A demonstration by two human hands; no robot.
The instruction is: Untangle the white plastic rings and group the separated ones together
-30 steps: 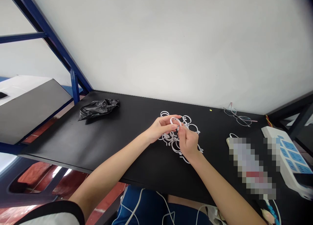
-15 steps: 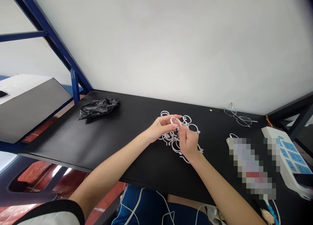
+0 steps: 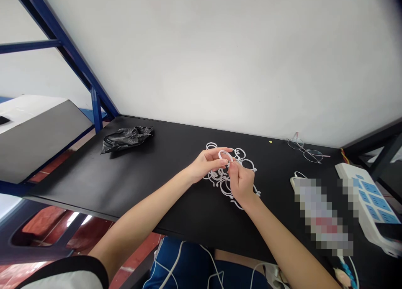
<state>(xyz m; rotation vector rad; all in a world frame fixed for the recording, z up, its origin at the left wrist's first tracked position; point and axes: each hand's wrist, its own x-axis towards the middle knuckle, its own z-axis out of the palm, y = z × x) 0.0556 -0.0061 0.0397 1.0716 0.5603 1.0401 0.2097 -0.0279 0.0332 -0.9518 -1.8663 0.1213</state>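
My left hand (image 3: 207, 163) pinches a white plastic ring (image 3: 225, 155) just above the black table (image 3: 176, 197). My right hand (image 3: 241, 182) meets it from the right, its fingers curled and touching the same ring. Under and around both hands lies a pile of several more white rings (image 3: 248, 164), some with small hooks, partly hidden by my fingers.
A crumpled black plastic bag (image 3: 127, 139) lies at the table's far left. Glasses (image 3: 306, 151) rest by the white wall at the back right. A white and blue power strip (image 3: 370, 203) and a blurred object (image 3: 323, 216) occupy the right. Cables (image 3: 176, 268) hang below the front edge.
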